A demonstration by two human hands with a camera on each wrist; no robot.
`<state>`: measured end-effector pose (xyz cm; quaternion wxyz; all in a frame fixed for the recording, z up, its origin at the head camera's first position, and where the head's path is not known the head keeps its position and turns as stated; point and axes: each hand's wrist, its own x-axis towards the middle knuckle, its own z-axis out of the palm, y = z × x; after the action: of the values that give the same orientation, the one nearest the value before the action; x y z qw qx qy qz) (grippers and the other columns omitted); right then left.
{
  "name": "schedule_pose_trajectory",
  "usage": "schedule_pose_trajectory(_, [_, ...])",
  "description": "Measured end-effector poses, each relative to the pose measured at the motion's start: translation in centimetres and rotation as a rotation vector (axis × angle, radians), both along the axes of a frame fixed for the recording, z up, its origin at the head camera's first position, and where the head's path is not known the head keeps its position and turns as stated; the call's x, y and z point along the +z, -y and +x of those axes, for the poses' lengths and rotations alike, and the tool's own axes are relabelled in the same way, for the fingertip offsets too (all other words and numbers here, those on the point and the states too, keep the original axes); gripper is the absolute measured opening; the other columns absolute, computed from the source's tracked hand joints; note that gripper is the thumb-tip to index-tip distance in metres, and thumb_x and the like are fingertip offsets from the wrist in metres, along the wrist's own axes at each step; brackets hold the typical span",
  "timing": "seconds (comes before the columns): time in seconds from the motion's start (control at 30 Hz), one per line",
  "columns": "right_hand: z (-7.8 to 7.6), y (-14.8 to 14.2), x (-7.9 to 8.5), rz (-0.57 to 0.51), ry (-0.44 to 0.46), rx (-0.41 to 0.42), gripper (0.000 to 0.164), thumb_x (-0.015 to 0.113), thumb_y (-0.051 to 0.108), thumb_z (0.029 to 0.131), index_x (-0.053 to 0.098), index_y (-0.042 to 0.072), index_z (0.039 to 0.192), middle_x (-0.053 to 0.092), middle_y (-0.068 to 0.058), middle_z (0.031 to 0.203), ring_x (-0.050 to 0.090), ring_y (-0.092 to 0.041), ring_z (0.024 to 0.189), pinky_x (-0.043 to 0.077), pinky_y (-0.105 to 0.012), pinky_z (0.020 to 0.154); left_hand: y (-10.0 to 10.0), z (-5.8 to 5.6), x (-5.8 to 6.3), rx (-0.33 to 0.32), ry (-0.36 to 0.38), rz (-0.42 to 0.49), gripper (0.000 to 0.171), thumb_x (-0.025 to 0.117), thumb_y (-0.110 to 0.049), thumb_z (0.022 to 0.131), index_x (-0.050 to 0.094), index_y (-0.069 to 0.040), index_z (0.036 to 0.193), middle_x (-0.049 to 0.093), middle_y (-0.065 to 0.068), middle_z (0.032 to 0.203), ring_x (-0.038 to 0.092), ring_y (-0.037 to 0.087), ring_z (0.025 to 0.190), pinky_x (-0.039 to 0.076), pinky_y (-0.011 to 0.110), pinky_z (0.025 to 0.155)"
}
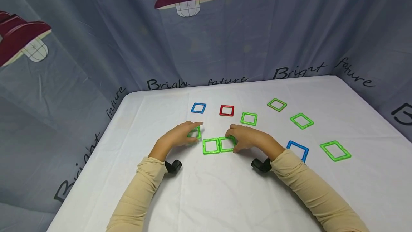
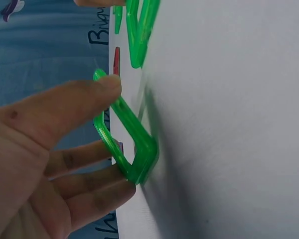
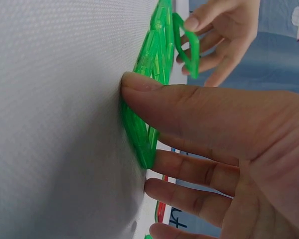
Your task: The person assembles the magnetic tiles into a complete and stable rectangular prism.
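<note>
My left hand (image 1: 178, 134) pinches a green square magnetic tile (image 2: 145, 144) between thumb and fingers, tilted above the white cloth. Just to its right, two more green square frames lie flat side by side: a left one (image 1: 211, 146) and a right one (image 1: 226, 144), their edges meeting. My right hand (image 1: 246, 137) grips the right one by its outer side, thumb at the near edge and fingers at the far edge. In the right wrist view the thumb (image 3: 154, 94) covers part of that tile.
Farther back lie a blue tile (image 1: 198, 108), a red tile (image 1: 226, 110) and a green tile (image 1: 249, 118). Several other green tiles (image 1: 302, 121) spread to the right. Beside the right forearm lies another blue tile (image 1: 297, 150), partly hidden by the sleeve. A printed curtain (image 1: 225, 46) surrounds the table.
</note>
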<state>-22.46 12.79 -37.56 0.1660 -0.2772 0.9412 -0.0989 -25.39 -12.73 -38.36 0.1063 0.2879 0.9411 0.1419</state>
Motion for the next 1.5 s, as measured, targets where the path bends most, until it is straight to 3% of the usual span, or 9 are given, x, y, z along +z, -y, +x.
schedule_pose_trajectory(0.13, [-0.1,0.0,-0.1,0.0,-0.004,-0.001,0.053,0.077,0.022,0.072,0.056,0.008,0.119,0.051,-0.005,0.116,0.049,-0.021,0.109,0.043,-0.038,0.095,0.0,0.4,0.0,-0.055,0.009,0.056,0.065,0.068,-0.021,0.079,0.04,-0.017,0.138,0.053,0.01,0.12,0.051,0.021,0.103,0.044,0.037,0.091])
schedule_pose_trajectory(0.3, [-0.1,-0.1,0.0,-0.013,-0.002,-0.002,0.054,0.077,0.022,0.072,0.056,0.009,0.119,0.052,-0.005,0.115,0.049,-0.021,0.108,0.044,-0.038,0.094,-0.1,0.9,-0.2,-0.095,0.08,0.124,0.059,0.066,-0.018,0.077,0.048,-0.014,0.132,0.054,0.007,0.115,0.049,0.019,0.097,0.043,0.032,0.084])
schedule_pose_trajectory(0.67, [-0.1,0.1,0.1,-0.009,0.015,-0.018,0.054,0.077,0.022,0.072,0.056,0.009,0.121,0.051,-0.005,0.116,0.049,-0.02,0.109,0.043,-0.038,0.095,-0.3,1.4,-0.6,-0.164,0.19,0.284,0.056,0.072,-0.016,0.074,0.048,-0.009,0.125,0.053,0.006,0.12,0.052,0.02,0.113,0.043,0.035,0.097])
schedule_pose_trajectory(1.03, [-0.1,0.1,0.0,-0.009,0.01,-0.018,0.054,0.078,0.021,0.071,0.057,0.01,0.119,0.052,-0.005,0.115,0.049,-0.02,0.107,0.044,-0.038,0.095,-0.5,1.4,-1.6,-0.14,0.366,0.506,0.059,0.071,0.0,0.073,0.04,0.001,0.123,0.043,0.016,0.128,0.045,0.026,0.12,0.043,0.027,0.098])
schedule_pose_trajectory(1.27, [-0.1,0.1,-0.1,-0.005,0.011,-0.012,0.054,0.077,0.022,0.072,0.056,0.01,0.12,0.051,-0.004,0.117,0.048,-0.02,0.109,0.043,-0.038,0.096,-0.5,1.4,-1.9,-0.138,0.404,0.602,0.058,0.068,0.006,0.071,0.036,0.003,0.12,0.04,0.022,0.126,0.044,0.034,0.122,0.043,0.029,0.098])
schedule_pose_trajectory(1.5, [-0.1,0.1,-0.1,-0.004,0.01,-0.014,0.054,0.077,0.022,0.072,0.056,0.01,0.12,0.051,-0.004,0.116,0.049,-0.02,0.107,0.043,-0.038,0.095,-0.4,1.3,-2.2,-0.138,0.434,0.635,0.058,0.067,0.009,0.072,0.032,0.003,0.118,0.037,0.026,0.125,0.044,0.036,0.121,0.043,0.029,0.098])
